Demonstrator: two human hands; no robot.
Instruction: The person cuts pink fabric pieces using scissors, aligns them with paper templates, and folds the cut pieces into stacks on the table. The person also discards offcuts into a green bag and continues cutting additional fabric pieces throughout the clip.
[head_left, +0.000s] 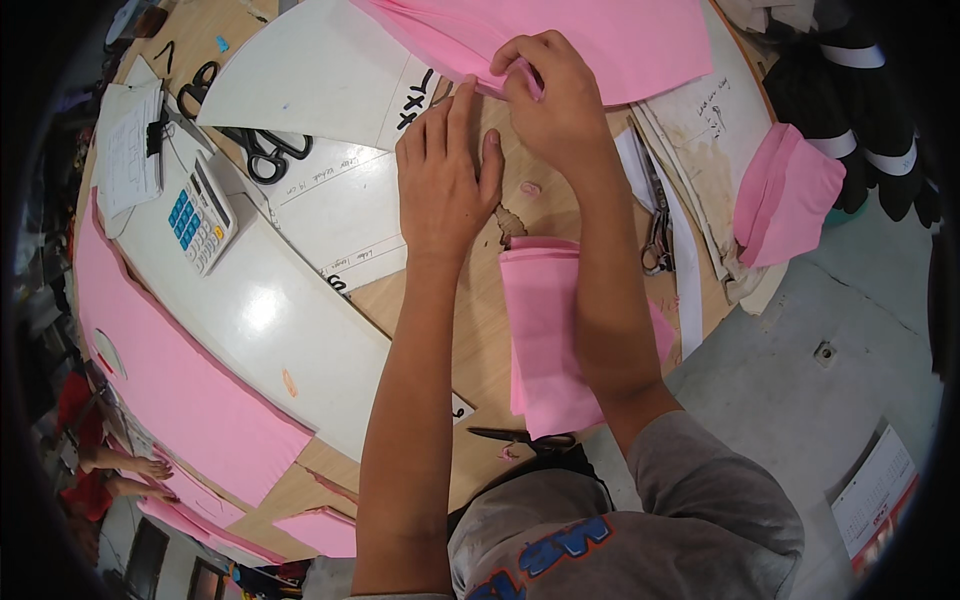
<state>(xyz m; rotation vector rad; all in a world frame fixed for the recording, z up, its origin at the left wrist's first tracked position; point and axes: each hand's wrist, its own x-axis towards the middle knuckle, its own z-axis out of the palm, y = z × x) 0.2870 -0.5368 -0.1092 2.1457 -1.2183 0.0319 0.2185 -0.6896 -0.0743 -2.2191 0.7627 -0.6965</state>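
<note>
A large sheet of pink fabric [630, 45] lies in folded layers across the far side of the table. My right hand [555, 105] is closed on its near edge, fingers curled and pinching a fold. Beside it, my left hand [440, 190] lies flat with fingers stretched out, its fingertips at the fabric's edge and its palm over white pattern sheets [350, 205]. Between my forearms, a folded stack of pink fabric [545, 335] rests on the table, partly covered by my right forearm.
To the left are black-handled scissors [265, 155], a calculator [200, 215] and a clipboard [135, 150]. Metal scissors [657, 235] lie right of my right forearm, black scissors [520, 437] near my body. Another person's hands [150, 475] rest on pink fabric at the lower left.
</note>
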